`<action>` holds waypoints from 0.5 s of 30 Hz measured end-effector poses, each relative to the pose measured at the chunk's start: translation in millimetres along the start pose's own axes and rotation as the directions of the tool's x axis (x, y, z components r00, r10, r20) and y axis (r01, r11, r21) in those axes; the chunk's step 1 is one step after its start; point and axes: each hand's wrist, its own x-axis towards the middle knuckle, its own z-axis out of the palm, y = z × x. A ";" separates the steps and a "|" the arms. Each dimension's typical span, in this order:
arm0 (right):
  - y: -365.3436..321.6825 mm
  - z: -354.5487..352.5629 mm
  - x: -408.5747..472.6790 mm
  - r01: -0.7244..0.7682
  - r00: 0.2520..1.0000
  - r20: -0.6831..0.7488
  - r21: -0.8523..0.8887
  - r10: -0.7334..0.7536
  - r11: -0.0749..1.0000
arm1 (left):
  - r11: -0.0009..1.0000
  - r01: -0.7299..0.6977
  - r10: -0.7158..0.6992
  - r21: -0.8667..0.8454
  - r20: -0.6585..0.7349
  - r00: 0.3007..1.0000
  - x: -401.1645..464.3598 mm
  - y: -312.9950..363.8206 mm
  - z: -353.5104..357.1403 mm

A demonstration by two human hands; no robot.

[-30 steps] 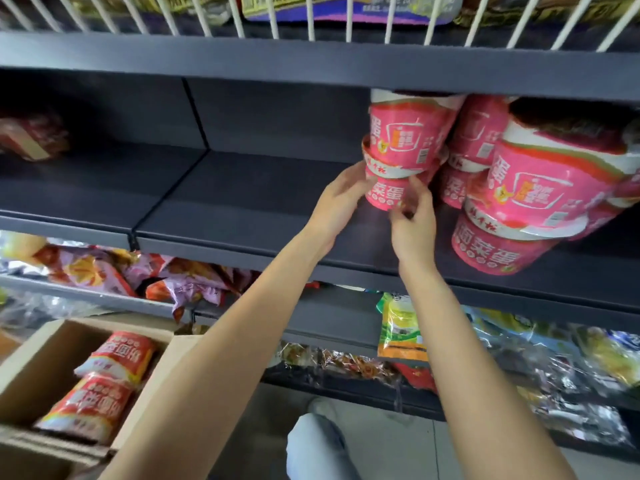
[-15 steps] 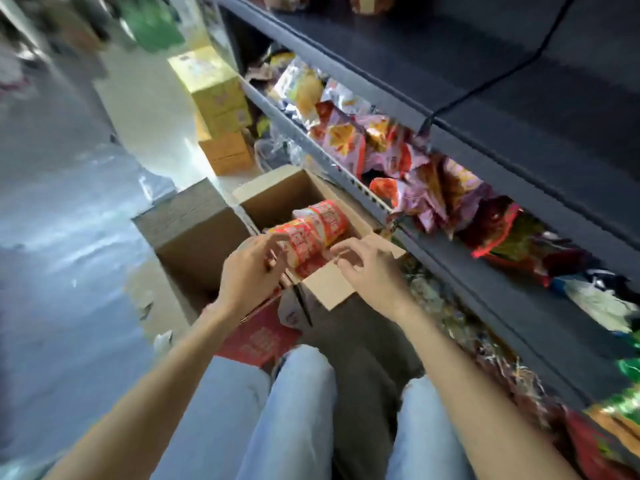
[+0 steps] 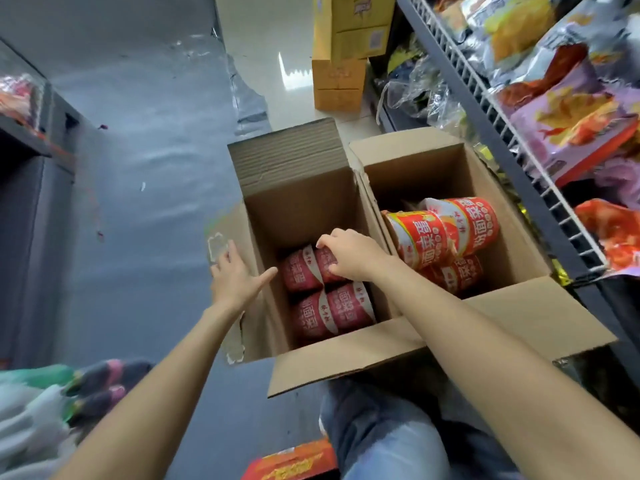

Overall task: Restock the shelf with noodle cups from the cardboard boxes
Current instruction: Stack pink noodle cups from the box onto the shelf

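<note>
Down on the floor beside the shelf (image 3: pixel 512 129) sit two open cardboard boxes, side by side and touching. The left box (image 3: pixel 298 202) holds four dark red noodle cups (image 3: pixel 332 310) lying on their sides in its near end, packed two by two. The person's right hand (image 3: pixel 349 254) reaches into this box, fingers curled over the far right cup (image 3: pixel 323 263); it looks like a grip, though the hand hides whether the thumb has closed under the cup. The left hand (image 3: pixel 235 277) rests on the left wall of the same box with fingers spread and straight, the thumb pointing in over the rim. The right box (image 3: pixel 450 168) holds brighter orange-red cups (image 3: pixel 446 233), two lying on top of others against its near left corner. Its near flap (image 3: pixel 450 337) lies open across the person's knee. Snack bags (image 3: pixel 571 116) crowd the shelf behind a white wire rail, and yellow cartons (image 3: pixel 346 53) stand stacked at its far end.
</note>
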 end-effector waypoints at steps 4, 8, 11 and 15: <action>15.6 39.9 56.3 0.078 0.990 0.130 -0.177 -0.056 0.981 | 0.998 0.038 -0.039 -0.040 -0.026 0.999 21.1 11.2 23.3; 25.3 99.7 100.2 0.024 0.982 0.188 -0.236 0.022 0.971 | 0.991 0.043 -0.061 -0.128 -0.139 0.988 21.9 16.0 37.4; 33.1 141.3 126.7 -0.015 0.978 0.201 -0.208 0.057 0.978 | 0.992 0.014 -0.038 -0.129 -0.185 0.982 24.3 13.5 40.3; 45.2 176.3 162.8 0.090 0.976 0.216 -0.289 -0.027 0.953 | 0.997 0.023 -0.039 -0.076 -0.221 0.974 24.8 17.2 40.7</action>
